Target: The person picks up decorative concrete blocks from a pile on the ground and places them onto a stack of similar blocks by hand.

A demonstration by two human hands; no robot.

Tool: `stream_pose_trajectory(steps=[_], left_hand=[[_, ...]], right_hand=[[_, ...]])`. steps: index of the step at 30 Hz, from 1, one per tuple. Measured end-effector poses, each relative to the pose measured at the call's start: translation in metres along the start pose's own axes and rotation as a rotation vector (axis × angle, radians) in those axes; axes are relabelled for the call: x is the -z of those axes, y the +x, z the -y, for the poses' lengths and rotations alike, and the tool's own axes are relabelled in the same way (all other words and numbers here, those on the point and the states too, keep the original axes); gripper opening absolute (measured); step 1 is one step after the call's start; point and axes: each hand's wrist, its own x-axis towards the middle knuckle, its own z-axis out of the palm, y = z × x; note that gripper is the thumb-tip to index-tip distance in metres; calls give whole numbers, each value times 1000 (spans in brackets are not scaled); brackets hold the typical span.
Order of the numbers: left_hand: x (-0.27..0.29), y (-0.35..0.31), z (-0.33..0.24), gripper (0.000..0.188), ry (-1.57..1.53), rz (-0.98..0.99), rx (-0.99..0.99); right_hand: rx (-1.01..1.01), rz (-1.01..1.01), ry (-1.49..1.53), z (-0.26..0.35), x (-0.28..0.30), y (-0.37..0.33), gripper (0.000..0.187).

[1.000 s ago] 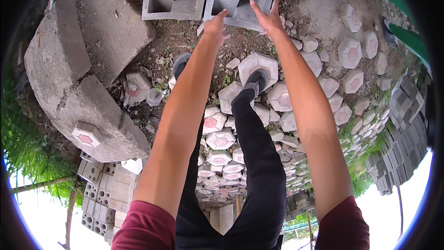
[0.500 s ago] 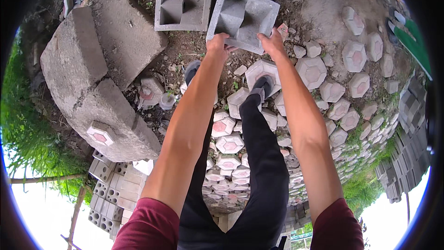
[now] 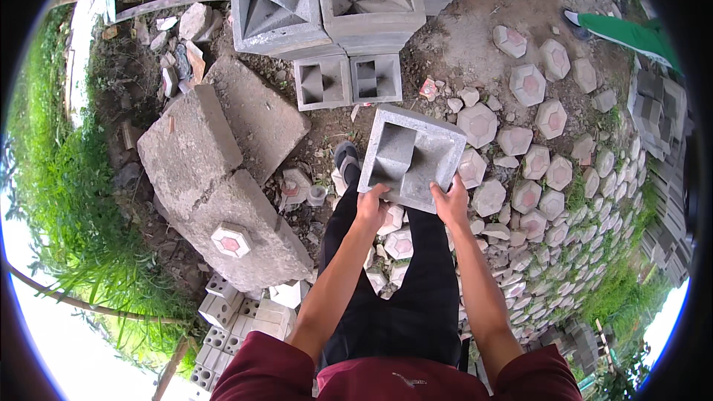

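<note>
A square grey concrete vent block (image 3: 434,134) with slanted inner faces is held up in front of my legs, tilted slightly. My left hand (image 3: 373,208) grips its near left edge, thumb on top. At its near right edge, my right hand (image 3: 451,204) grips it the same way; most fingers of both hands are hidden under the block. Beyond it is a stack of similar blocks: two low ones, a left block (image 3: 343,83) and a right block (image 3: 398,78), stand side by side, with a larger-looking pair, a left block (image 3: 238,22) and a right block (image 3: 371,22), rising behind.
Broken concrete slabs (image 3: 215,208) lie to my left, a hexagonal paver (image 3: 232,240) on one. Many hexagonal pavers (image 3: 476,125) cover the ground at right. Perforated bricks (image 3: 223,312) are piled lower left. A person's green-trousered leg (image 3: 631,38) shows upper right.
The vent block has come up off the ground, away from the low block beside it and toward my body, both hands still on it. My view has tilted up, showing more of the stack.
</note>
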Motion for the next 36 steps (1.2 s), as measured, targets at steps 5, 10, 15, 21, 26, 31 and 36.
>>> stream_pose_trajectory(steps=[5,10,15,21,26,31,36], left_hand=[[-21,-147,-43,39,98,122,-30],[-38,-268,-95,39,291,305,-55],[-76,-363,-121,52,495,523,-104],[-109,-418,-102,51,714,757,-178],[-132,-458,-52,55,892,961,-117],[-143,-488,28,80,953,1178,-307],[-130,-473,101,77,1158,1277,-125]], right_hand=[[62,-165,159,77,42,-118,59],[9,-261,476,169,89,-240,44],[113,-463,727,201,104,-304,41],[137,-755,797,193,107,-363,33],[97,-1000,791,180,151,-436,30],[98,-1054,893,134,176,-490,41],[-14,-1141,933,82,189,-549,52]])
